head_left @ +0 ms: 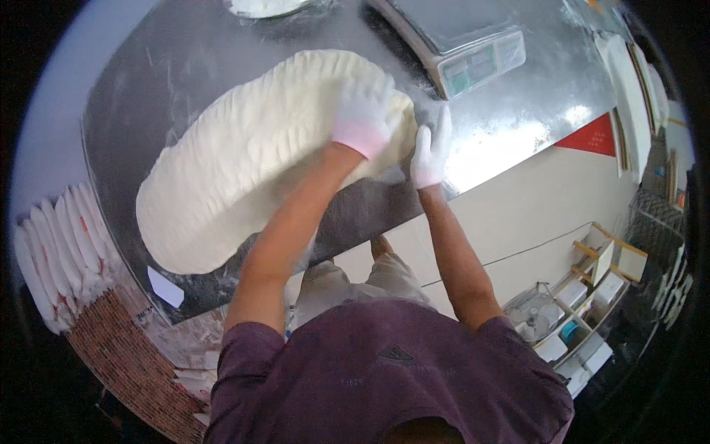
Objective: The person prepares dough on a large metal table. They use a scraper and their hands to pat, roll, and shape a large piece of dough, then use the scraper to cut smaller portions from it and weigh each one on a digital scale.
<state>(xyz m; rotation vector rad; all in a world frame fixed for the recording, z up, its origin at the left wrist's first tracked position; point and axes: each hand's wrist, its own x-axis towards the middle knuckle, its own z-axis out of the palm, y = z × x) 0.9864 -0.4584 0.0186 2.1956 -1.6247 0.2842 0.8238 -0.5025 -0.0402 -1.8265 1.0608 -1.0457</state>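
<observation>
Now left hand (362, 111) on dough (222, 170), right (431, 152) outstretched

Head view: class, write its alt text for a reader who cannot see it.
A long mass of dough lies on a dark table, the person's gloved, blurred left hand over its right part and gloved right hand beside that end. A scale stands beyond the dough.

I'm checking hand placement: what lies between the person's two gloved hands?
In the head view, the right end of the dough lies between the blurred left hand and the right hand.
</observation>
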